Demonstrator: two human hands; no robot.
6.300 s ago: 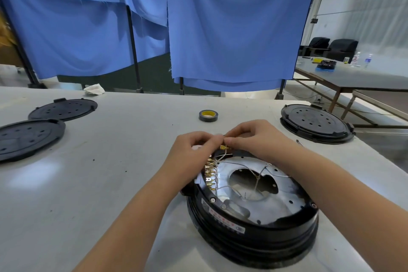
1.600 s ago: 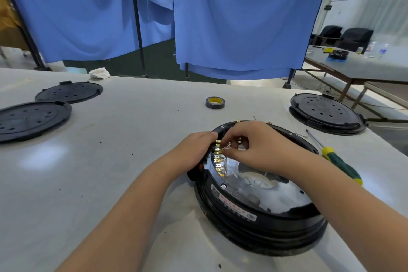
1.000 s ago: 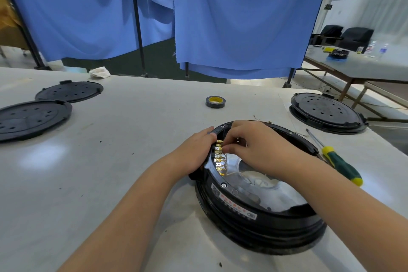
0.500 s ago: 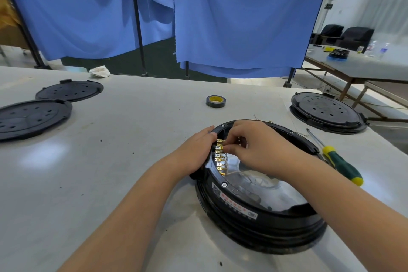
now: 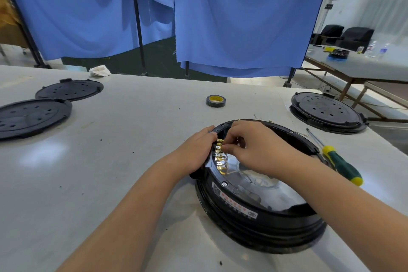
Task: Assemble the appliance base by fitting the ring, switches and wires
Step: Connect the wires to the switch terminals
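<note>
The round black base (image 5: 254, 212) sits on the near right part of the white table (image 5: 132, 139), open side up, with a shiny metal plate (image 5: 271, 192) inside its rim. It looks bulky and rigid, probably heavy enough to stay put under light finger pressure, and the thick outer wall is the sensible place to steady it. The left hand (image 5: 196, 152) does just that: it rests against the far left edge of the rim, fingers bent over it, though whether they truly clasp the rim cannot be told.

The right hand (image 5: 254, 150) reaches across the opening with its fingers curled, pinching at the row of small brass terminals (image 5: 219, 157) just inside the rim on the left. Thin wires (image 5: 240, 175) trail from there over the plate. The terminals are likely stiff but bendable and slippery; the wires are soft and easily kinked, so I would pinch the metal tab itself, not pull on the wire.

A screwdriver (image 5: 340, 165) with a green and yellow handle lies just right of the base. A roll of tape (image 5: 216, 101) lies farther off, and black covers (image 5: 33, 117) sit at the far left.
</note>
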